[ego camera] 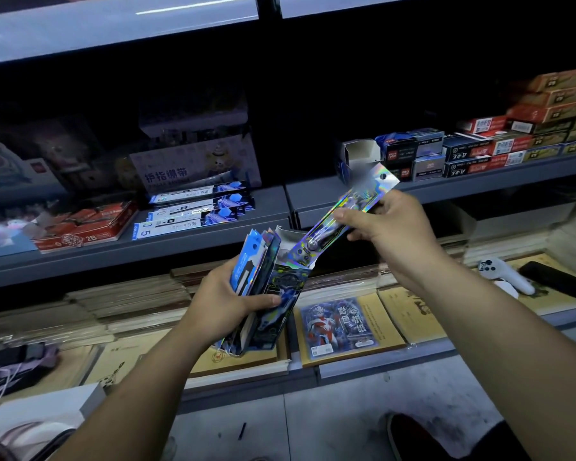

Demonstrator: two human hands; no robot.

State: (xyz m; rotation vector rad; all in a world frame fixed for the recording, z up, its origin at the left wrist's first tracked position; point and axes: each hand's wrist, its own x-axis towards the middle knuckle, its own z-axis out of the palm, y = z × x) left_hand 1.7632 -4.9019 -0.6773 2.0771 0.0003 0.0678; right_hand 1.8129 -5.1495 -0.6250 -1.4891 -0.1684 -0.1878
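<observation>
The right hand (393,224), right of centre in the frame, pinches a long shiny pack (313,239) near its upper end. The thumb lies across the front face, the curled fingers close behind it, and the hanging tab sticks out above the knuckles. The pack slants down to the left, with its lower end at the open top of a dark box (281,291). It seems to sit just inside the flaps, though the glare makes that hard to judge. The left hand (226,301), at centre, grips this box upright together with a sheaf of blue packs (250,257), thumb pressed across the front and fingers wrapped round the far side. Below the hands, brown notebooks (409,314) lie flat on a shelf (379,361), one with a picture card (338,324) on it. A white controller (506,274) rests towards the right edge.
</observation>
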